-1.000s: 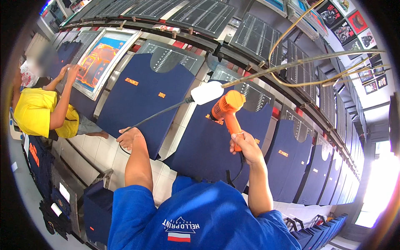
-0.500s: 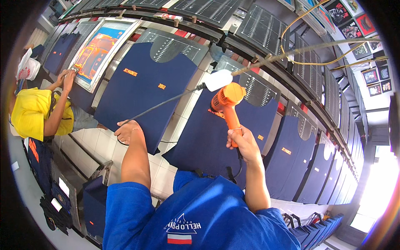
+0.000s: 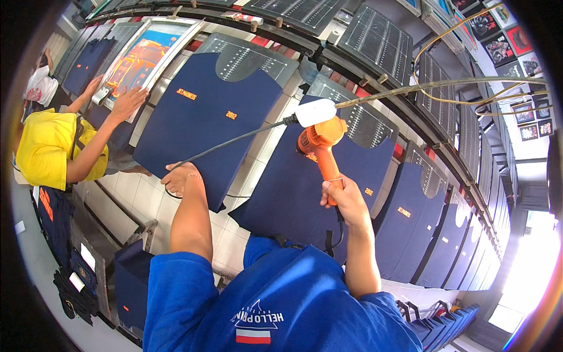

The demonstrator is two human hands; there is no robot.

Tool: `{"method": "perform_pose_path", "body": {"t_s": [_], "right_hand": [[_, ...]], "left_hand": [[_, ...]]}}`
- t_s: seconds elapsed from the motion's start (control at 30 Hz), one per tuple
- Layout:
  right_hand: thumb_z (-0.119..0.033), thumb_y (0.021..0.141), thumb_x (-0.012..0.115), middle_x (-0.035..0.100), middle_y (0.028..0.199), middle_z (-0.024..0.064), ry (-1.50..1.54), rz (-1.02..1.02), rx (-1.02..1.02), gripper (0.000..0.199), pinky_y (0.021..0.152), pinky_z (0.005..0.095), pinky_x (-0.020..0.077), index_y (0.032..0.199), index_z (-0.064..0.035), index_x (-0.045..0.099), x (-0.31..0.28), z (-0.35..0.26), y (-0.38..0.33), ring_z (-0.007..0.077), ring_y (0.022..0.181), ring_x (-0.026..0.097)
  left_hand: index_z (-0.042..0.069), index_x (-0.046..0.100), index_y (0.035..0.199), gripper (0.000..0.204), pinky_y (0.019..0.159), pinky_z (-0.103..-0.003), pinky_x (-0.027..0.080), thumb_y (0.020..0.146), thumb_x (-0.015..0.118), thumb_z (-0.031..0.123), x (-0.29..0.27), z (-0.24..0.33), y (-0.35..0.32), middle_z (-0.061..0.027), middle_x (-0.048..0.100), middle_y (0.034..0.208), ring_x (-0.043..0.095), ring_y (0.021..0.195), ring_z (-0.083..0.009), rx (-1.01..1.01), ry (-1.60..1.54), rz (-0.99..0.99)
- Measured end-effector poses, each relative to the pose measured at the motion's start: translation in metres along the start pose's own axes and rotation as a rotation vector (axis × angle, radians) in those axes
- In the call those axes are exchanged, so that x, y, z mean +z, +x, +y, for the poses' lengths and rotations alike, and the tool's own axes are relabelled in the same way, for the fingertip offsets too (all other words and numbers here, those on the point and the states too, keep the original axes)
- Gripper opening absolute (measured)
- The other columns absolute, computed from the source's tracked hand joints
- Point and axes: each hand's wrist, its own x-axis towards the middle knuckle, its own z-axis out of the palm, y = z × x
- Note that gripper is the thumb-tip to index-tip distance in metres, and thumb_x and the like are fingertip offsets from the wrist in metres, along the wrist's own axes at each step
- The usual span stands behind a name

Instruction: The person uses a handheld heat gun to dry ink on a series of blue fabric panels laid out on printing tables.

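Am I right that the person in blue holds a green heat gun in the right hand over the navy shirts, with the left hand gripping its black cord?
Not quite: the heat gun is orange, not green, as the head view shows. The rest stands: the right hand holds it by the handle over the navy shirts, and the left hand grips the black cord.

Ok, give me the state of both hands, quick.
Left hand: closed on the black cable.
Right hand: closed around the heat gun handle.
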Motion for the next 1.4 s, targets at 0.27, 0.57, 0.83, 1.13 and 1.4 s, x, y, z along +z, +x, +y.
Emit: {"method": "perform_pose_path", "body": {"t_s": [0.27, 0.57, 0.83, 1.13, 1.4], "right_hand": [[-0.022, 0.093, 0.065, 0.059, 0.074, 0.0019, 0.021, -0.022, 0.029, 0.023, 0.060, 0.0259, 0.0479, 0.103, -0.0023, 0.058, -0.004, 0.000, 0.003, 0.0112, 0.065, 0.060], [-0.023, 0.093, 0.065, 0.060, 0.075, 0.0022, -0.039, 0.026, -0.004, 0.022, 0.060, 0.0256, 0.0476, 0.100, -0.0030, 0.058, 0.005, 0.002, 0.003, 0.0110, 0.065, 0.060], [-0.025, 0.093, 0.065, 0.060, 0.074, 0.0023, -0.055, 0.039, 0.038, 0.024, 0.060, 0.0252, 0.0476, 0.101, -0.0023, 0.058, -0.003, -0.004, -0.002, 0.0113, 0.065, 0.061], [-0.022, 0.094, 0.066, 0.061, 0.074, 0.0018, -0.050, 0.058, 0.030, 0.024, 0.058, 0.0234, 0.0474, 0.103, -0.0009, 0.059, -0.006, 0.003, -0.005, 0.0107, 0.063, 0.061], [-0.023, 0.093, 0.066, 0.061, 0.074, 0.0019, -0.075, 0.067, 0.027, 0.023, 0.058, 0.0243, 0.0481, 0.099, -0.0027, 0.059, -0.012, 0.005, -0.007, 0.0111, 0.064, 0.062]], "left_hand": [[-0.003, 0.044, 0.127, 0.054, 0.094, -0.047, 0.047, 0.104, 0.034, 0.044, -0.012, 0.002, -0.006, -0.0227, 0.057, 0.122, 0.060, 0.114, -0.0342, 0.001, -0.001, -0.049], [-0.004, 0.045, 0.126, 0.053, 0.095, -0.046, 0.047, 0.103, 0.036, 0.044, 0.003, 0.001, 0.003, -0.0218, 0.058, 0.120, 0.060, 0.114, -0.0337, -0.007, -0.011, 0.000], [-0.004, 0.048, 0.123, 0.053, 0.092, -0.044, 0.047, 0.102, 0.038, 0.044, 0.010, -0.001, 0.004, -0.0208, 0.060, 0.118, 0.061, 0.111, -0.0334, 0.007, 0.012, 0.043], [-0.004, 0.047, 0.124, 0.052, 0.093, -0.045, 0.048, 0.103, 0.037, 0.043, 0.004, 0.002, 0.001, -0.0222, 0.060, 0.118, 0.061, 0.111, -0.0339, 0.014, 0.024, 0.031], [-0.005, 0.046, 0.123, 0.053, 0.092, -0.045, 0.049, 0.103, 0.038, 0.043, 0.002, 0.001, -0.002, -0.0227, 0.060, 0.117, 0.062, 0.110, -0.0343, 0.033, 0.013, 0.035]]}}
